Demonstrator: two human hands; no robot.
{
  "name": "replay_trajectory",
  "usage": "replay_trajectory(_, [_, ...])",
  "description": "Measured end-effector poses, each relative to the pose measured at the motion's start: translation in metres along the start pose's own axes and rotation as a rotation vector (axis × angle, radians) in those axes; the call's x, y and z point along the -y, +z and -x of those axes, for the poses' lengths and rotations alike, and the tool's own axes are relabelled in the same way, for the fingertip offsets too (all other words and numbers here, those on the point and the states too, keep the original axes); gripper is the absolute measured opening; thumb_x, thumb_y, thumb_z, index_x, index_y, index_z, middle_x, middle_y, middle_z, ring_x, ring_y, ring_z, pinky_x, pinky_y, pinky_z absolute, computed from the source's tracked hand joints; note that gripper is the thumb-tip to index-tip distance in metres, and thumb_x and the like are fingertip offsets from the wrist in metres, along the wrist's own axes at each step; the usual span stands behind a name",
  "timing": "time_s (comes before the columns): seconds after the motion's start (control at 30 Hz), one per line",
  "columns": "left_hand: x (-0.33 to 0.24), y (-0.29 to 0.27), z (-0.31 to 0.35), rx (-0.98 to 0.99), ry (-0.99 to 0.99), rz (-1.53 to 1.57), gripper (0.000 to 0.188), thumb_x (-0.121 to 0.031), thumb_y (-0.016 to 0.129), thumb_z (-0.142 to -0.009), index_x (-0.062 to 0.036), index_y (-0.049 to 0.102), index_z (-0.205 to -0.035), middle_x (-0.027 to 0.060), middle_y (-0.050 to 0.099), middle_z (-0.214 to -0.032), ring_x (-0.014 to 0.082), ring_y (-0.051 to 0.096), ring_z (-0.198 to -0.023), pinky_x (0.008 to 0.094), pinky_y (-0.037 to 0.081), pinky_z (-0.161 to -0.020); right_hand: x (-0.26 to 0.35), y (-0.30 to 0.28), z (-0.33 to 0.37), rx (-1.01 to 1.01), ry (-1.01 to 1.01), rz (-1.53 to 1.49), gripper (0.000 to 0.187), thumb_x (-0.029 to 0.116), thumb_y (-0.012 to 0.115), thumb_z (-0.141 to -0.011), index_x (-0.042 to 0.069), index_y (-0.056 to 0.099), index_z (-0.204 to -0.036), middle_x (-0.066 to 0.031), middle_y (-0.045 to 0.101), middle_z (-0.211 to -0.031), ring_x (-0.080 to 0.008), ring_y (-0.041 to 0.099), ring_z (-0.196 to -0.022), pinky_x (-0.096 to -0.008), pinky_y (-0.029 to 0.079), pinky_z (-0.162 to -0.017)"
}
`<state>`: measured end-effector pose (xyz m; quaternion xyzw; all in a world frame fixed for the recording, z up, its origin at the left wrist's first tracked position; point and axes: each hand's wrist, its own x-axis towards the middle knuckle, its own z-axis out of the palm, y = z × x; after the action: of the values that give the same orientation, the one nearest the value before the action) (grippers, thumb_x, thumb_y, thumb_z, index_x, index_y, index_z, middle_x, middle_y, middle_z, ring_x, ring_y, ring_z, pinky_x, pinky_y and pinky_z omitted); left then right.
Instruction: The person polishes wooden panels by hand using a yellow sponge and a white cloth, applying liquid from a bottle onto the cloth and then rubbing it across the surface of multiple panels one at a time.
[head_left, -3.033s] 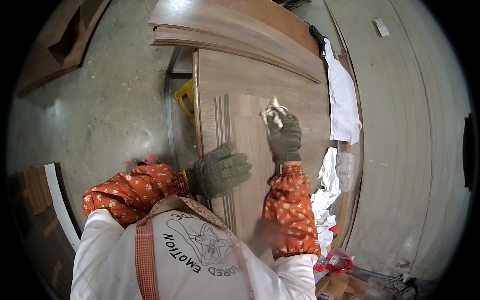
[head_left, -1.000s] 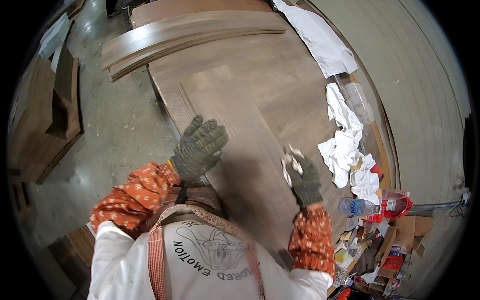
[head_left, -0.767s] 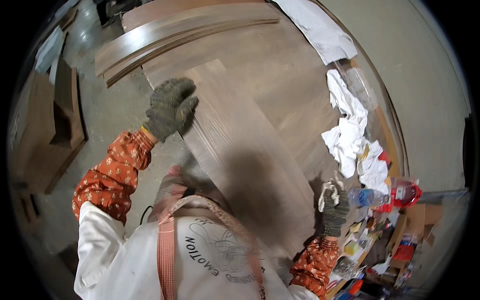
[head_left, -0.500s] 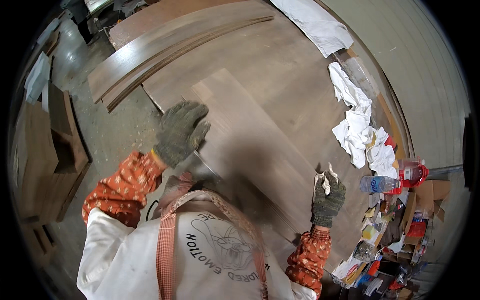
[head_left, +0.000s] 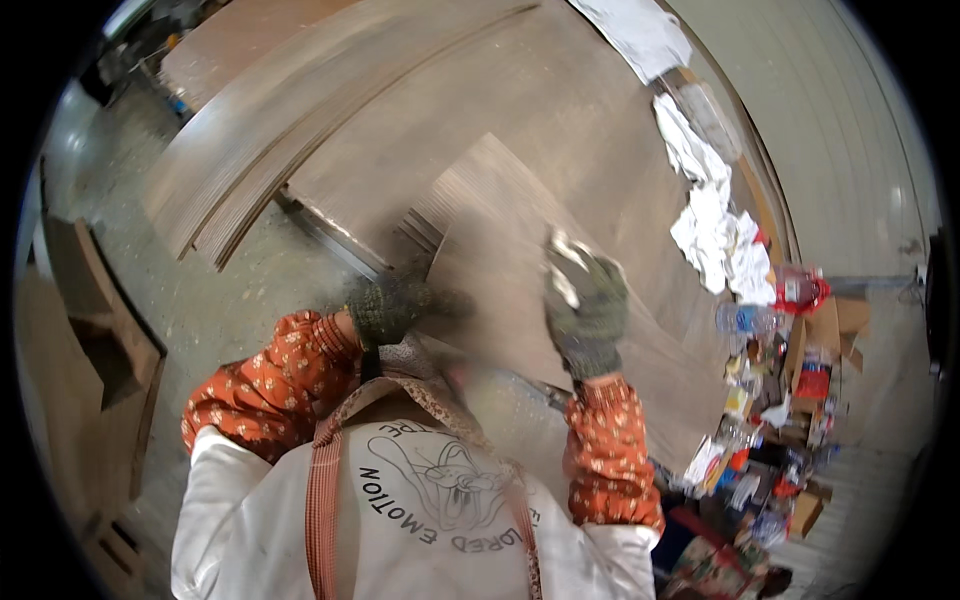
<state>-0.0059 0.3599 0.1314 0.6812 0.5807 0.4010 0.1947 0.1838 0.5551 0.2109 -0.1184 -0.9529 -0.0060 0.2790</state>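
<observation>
A long brown wooden panel point(head_left: 500, 215) with a grooved left edge lies on a larger brown board point(head_left: 560, 110). My left hand point(head_left: 393, 305), in a grey-green glove, grips the panel's near left edge. My right hand point(head_left: 588, 310), gloved the same, is closed on a crumpled white rag point(head_left: 562, 268) and presses it against the panel's near part. Both forearms wear orange flowered sleeves. The hands are blurred by motion.
Long curved boards point(head_left: 290, 130) are stacked at the upper left. White rags point(head_left: 712, 215), a plastic bottle point(head_left: 745, 318) and a red thing point(head_left: 800, 290) lie along the right side, with boxes and clutter point(head_left: 780, 450) below. A wooden frame point(head_left: 105, 345) rests on the concrete floor point(head_left: 250, 290) at left.
My right hand has swung the rag from the panel's right edge inward onto its surface. My left hand has slid back along the left edge toward me. The view has shifted.
</observation>
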Motion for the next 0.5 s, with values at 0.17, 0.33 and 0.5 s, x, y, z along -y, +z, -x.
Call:
replay_trajectory(0.17, [-0.013,-0.008,-0.008,0.223,-0.167,-0.029,0.045,-0.025,0.065,-0.082,-0.0116,0.058,-0.125,0.02,0.041,-0.14,0.0367,0.047,-0.122,0.0423,0.031,-0.108,0.068,0.045,-0.073,-0.031,-0.004,-0.413,0.025,0.026,0.062,-0.08,0.014,0.065,-0.102,-0.0088,0.062,-0.096,-0.0279,0.056,-0.093,-0.0416,0.043,-0.083])
replay_trajectory(0.33, [0.031,0.03,0.007,-0.143,-0.238,0.14,0.038,-0.019,0.048,-0.095,-0.0065,0.049,-0.131,0.0136,0.051,-0.13,0.0277,0.05,-0.116,0.0378,0.042,-0.1,0.099,0.068,-0.085,-0.11,-0.105,-0.551,0.022,0.022,0.057,-0.082,0.015,0.065,-0.101,-0.0095,0.063,-0.093,-0.0285,0.059,-0.088,-0.0405,0.046,-0.079])
replay_trajectory(0.5, [-0.002,0.0,-0.01,-0.165,-0.308,0.33,0.037,-0.019,0.055,-0.089,0.0005,0.059,-0.119,0.0177,0.061,-0.116,0.0308,0.056,-0.112,0.0381,0.043,-0.1,0.029,-0.044,0.01,-0.195,0.08,-0.18,0.038,0.021,0.072,-0.08,0.01,0.061,-0.115,-0.0106,0.063,-0.105,-0.0242,0.063,-0.089,-0.0391,0.052,-0.077])
